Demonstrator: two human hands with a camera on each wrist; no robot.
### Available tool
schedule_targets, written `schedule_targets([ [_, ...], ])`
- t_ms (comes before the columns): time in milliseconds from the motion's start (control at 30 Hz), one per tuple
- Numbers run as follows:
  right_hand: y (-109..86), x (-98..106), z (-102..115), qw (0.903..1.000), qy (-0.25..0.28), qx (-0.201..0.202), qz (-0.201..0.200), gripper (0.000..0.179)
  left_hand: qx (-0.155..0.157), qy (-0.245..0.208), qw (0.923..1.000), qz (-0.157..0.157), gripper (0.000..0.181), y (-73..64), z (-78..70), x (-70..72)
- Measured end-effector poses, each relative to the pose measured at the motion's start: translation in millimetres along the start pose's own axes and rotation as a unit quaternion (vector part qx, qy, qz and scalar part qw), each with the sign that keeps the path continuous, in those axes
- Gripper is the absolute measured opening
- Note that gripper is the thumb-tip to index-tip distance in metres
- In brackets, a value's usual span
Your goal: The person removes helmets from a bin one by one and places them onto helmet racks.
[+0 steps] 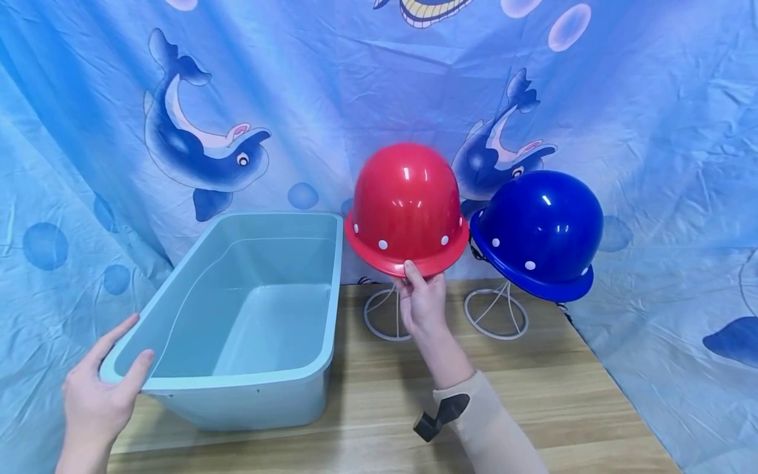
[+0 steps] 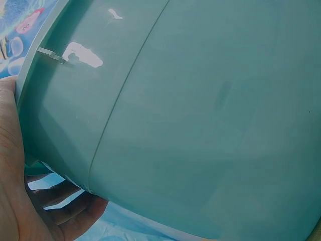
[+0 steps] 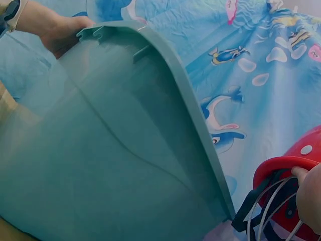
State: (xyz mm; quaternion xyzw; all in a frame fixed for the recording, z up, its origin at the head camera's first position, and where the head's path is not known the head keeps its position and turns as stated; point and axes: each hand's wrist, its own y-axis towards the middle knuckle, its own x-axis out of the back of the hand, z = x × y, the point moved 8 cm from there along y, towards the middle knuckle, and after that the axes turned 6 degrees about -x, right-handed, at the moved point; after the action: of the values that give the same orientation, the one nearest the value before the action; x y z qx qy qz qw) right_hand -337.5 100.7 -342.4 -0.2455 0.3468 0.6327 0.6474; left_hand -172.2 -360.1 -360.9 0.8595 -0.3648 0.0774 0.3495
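A red hard hat (image 1: 408,197) sits over a white wire stand (image 1: 387,332) near the back of the table. My right hand (image 1: 423,299) pinches its front brim, thumb on top and fingers underneath. In the right wrist view dark straps (image 3: 246,208) hang inside the red hat. My left hand (image 1: 101,395) grips the near-left corner of a pale teal plastic tub (image 1: 237,380), thumb over the rim and fingers around the outside. Beside the red hat, a blue hard hat (image 1: 541,230) rests tilted on a second wire stand (image 1: 497,336).
The wooden table (image 1: 379,408) carries the tub on its left half and the stands on its right. Behind hangs a blue curtain (image 1: 308,85) with printed dolphins, close to the tub and the hats. A small black device (image 1: 441,418) is on my right sleeve.
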Motion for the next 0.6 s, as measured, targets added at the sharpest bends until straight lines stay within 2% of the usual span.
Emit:
schedule_targets([
  [600,-1.7,12.3,-13.5,0.9999,0.001,-0.008,-0.009,0.041,-0.002,-0.001,1.0,0.001,0.055,1.0,1.1,-0.3],
])
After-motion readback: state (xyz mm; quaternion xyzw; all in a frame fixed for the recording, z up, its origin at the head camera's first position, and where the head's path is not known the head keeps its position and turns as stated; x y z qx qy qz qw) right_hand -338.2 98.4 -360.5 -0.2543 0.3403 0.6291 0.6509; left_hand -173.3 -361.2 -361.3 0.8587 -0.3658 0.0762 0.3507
